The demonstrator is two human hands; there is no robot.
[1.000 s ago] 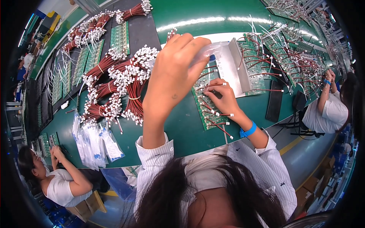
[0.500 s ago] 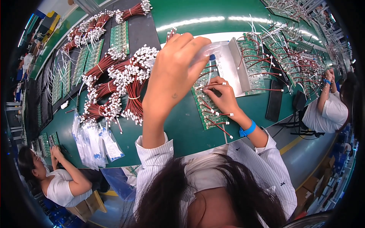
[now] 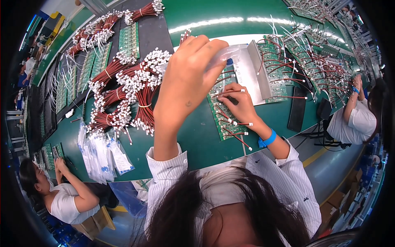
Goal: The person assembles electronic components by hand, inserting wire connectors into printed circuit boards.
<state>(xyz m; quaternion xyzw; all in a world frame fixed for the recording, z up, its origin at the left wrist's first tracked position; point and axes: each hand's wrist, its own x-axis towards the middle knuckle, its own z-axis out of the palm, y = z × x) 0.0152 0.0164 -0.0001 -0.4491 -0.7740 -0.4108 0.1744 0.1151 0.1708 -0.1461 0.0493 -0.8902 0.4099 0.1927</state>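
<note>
Bundled red-brown wires [image 3: 145, 100] sit left of centre in my feed, well off from where the hands are working. Then comes the left hand [image 3: 189, 70], up at upper centre, fingers curled round a clear plastic piece [image 3: 230, 52] with a blue bit below it. The green circuit board [image 3: 230, 126] is just right of centre on the tabletop [image 3: 193, 142], long axis running toward the bottom of the frame with a slight lean to the right. From my end the right hand [image 3: 242, 105] is clearly the nearer one: it's over the board's right edge, thumb and finger close together by a wire lead [image 3: 232, 92], though I can't tell if they're actually pinching it. The grey metal plate [image 3: 260, 70] stands further right.
</note>
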